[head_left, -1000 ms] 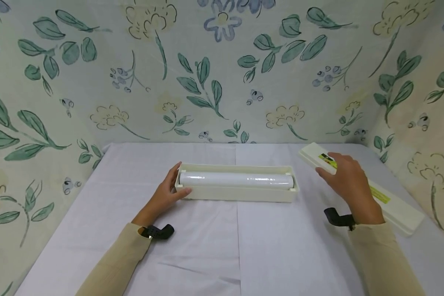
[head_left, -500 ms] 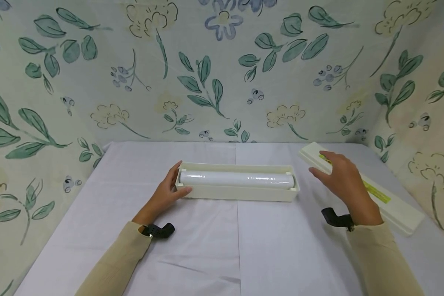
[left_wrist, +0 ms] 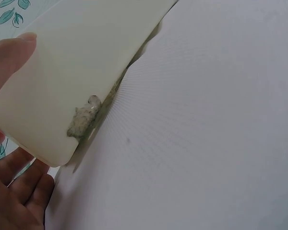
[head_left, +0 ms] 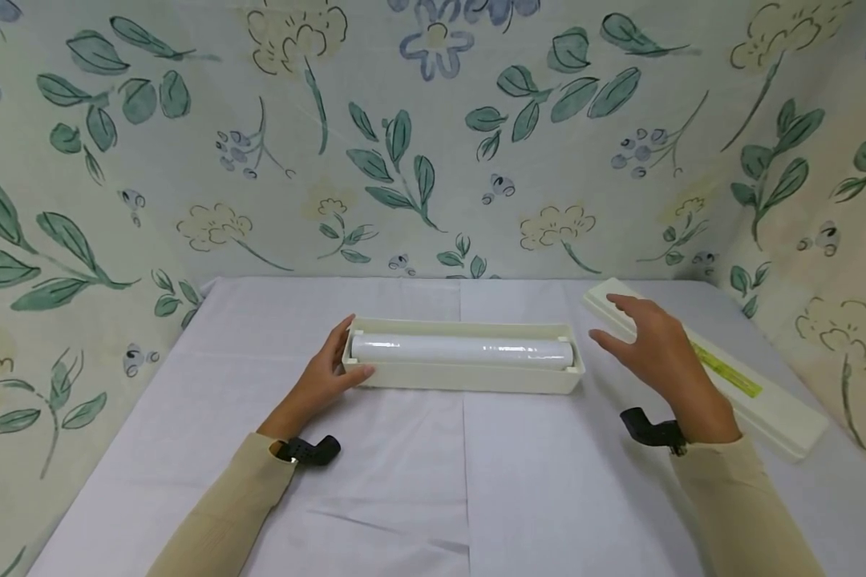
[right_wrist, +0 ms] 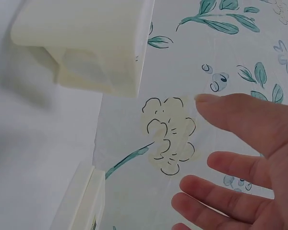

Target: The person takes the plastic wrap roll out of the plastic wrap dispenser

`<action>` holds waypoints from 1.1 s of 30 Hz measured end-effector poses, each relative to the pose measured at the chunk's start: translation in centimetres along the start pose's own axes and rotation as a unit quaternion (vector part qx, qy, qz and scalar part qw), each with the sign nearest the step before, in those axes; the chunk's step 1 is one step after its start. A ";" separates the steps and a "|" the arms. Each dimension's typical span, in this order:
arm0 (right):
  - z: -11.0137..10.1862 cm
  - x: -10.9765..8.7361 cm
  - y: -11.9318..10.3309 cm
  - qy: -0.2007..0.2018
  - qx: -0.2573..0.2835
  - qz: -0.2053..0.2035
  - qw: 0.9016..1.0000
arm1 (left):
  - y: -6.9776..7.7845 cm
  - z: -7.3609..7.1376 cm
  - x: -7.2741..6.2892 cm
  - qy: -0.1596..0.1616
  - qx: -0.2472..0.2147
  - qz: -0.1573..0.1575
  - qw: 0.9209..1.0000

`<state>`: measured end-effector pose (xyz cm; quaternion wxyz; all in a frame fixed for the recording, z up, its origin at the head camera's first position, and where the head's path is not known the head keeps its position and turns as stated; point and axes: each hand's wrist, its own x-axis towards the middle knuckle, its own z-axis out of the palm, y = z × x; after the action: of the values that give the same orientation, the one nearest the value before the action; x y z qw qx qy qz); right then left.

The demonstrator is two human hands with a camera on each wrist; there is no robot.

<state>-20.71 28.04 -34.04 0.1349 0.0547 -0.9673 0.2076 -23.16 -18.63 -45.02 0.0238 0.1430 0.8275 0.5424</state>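
A cream cling film dispenser box (head_left: 469, 379) lies lengthwise on the table without its lid, a shiny white roll of film (head_left: 462, 350) inside. My left hand (head_left: 325, 365) grips its left end, thumb on the front wall; in the left wrist view the fingers of that hand (left_wrist: 24, 187) wrap around the end. My right hand (head_left: 657, 349) hovers with spread fingers and nothing in them, between the box and the long cream lid (head_left: 772, 413). In the right wrist view the thumb and fingers (right_wrist: 221, 201) stand apart from the box's right end (right_wrist: 86, 43).
The lid lies diagonally at the right side of the table and bears a yellow-green label (head_left: 729, 373). White cloth (head_left: 404, 481) covers the table, and a floral curtain (head_left: 433, 160) hangs behind it. A rough greyish patch (left_wrist: 84, 117) marks the box's lower edge.
My right hand has moved left, off the lid's label and toward the box. The lid stays where it lay, and the left hand and box have not shifted.
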 end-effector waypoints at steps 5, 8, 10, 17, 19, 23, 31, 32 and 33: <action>0.0 -0.1 -0.5 -0.004 0.008 -0.010 1.000 | 0.1 0.1 -0.2 0.005 0.006 0.007 1.000; 0.0 -0.1 -0.8 -0.004 0.010 -0.019 1.000 | 0.2 0.0 -0.2 0.003 0.010 0.005 1.000; 0.1 -0.2 -0.9 -0.003 0.010 -0.025 1.000 | 0.3 0.0 -0.2 0.003 0.008 0.005 1.000; 0.6 -0.2 -1.1 0.005 0.003 -0.061 0.998 | 0.2 0.0 0.0 0.002 0.006 0.013 1.000; 0.8 -0.2 -1.1 0.003 0.003 -0.072 0.997 | 0.2 -0.1 0.0 0.001 0.005 0.013 1.000; 1.1 -0.1 -1.6 -0.013 0.008 -0.074 0.997 | 0.3 -0.1 0.0 0.002 0.006 0.014 1.000; 1.8 -0.3 -2.1 -0.021 0.016 -0.083 0.996 | 0.2 0.0 -0.2 0.004 0.004 0.011 1.000; 1.9 -0.3 -2.1 -0.019 0.018 -0.090 0.996 | 0.2 0.0 -0.2 0.004 0.005 0.013 1.000; 1.9 -0.3 -2.1 -0.018 0.020 -0.096 0.995 | 0.2 0.1 -0.2 0.004 0.004 0.014 1.000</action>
<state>-20.58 25.37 -35.04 0.1353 0.1541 -0.9556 0.2117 -22.95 -18.57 -44.91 0.0122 0.1530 0.8279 0.5395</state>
